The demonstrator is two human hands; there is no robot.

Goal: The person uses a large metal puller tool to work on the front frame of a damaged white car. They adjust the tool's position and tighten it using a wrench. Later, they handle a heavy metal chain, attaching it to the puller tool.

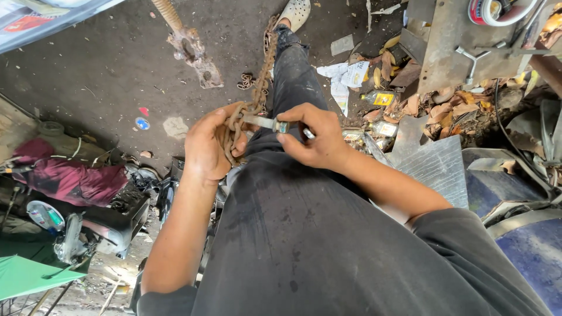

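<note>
Head view: the left hand (206, 146) has its fingers curled tight round a bunch of rusty chain (253, 96) that trails along the leg, and the right hand (310, 137) pinches a knife-like metal tool (266, 123), tip against the gripped links. Holding the links taut beside those fingers should keep the tip from slipping. Beyond the right fingers lie white paper wrappers (345, 76) and a small yellow-labelled bottle (379, 98).

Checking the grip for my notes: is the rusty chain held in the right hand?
No: the left hand grips the rusty chain, while the right hand holds a metal tool against it.
</note>
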